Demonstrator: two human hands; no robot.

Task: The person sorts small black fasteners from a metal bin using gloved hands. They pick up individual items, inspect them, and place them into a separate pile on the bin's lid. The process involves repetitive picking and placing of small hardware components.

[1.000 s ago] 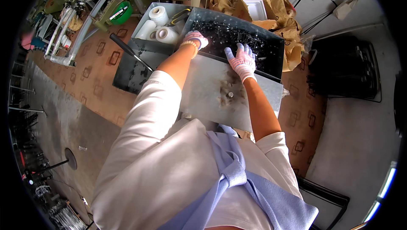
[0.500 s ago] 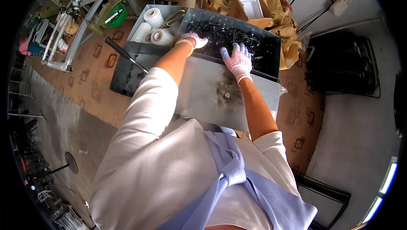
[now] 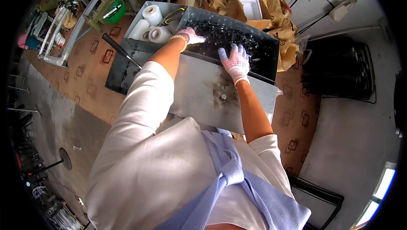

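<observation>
Both my hands wear pink-and-white striped gloves with pale fingertips. My left hand [image 3: 190, 36], with a beaded bracelet [image 3: 180, 39] at its wrist, reaches into the left end of a metal bin [image 3: 274, 60]. Its fingers are mostly turned from view, so their grip does not show. Over the bin's near side, my right hand [image 3: 236, 62] is open, fingers spread and nothing visible in it. Small black strip-like pieces [image 3: 250, 41] lie heaped beyond and between the hands. In front of the bin is a flat metal plate [image 3: 195, 86] with a bolt [image 3: 223, 97] standing on it.
White rolls [image 3: 160, 35] and a yellow-and-black handled tool [image 3: 174, 15] occupy the left compartment. A black-handled rod [image 3: 118, 48] slants beside my left sleeve. Torn brown paper [image 3: 275, 9] and a white tray [image 3: 252, 9] sit behind; a green basin [image 3: 114, 12] stands far left.
The whole view has shifted slightly. My left hand has drawn a little left toward the divider, while my right hand stays spread in nearly the same spot over the bin.
</observation>
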